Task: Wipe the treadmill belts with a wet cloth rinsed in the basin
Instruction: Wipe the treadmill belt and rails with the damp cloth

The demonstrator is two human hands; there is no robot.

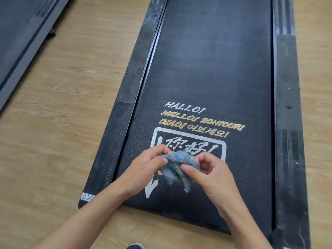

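Cloth (pixel 179 166): bunched, above the belt's (pixel 215 69) near end, maybe just off it.
Left hand (pixel 145 168): thumb and fingers pinching its left edge.
Right hand (pixel 208 174): fingertips pinching the right.

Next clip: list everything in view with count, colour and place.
treadmill belt: one, black with white and gold lettering, centre.
side rails: two, black, flanking the belt.
second treadmill: one, dark grey, upper left, partly in view.
cloth: one, blue-grey, bunched, over the belt's near end.
warning sticker: one, white and yellow, left rail's near corner.
floor: one, light wood, all around.
shoe: one, dark, bottom edge.
left hand: one, pinching the cloth.
right hand: one, pinching the cloth.
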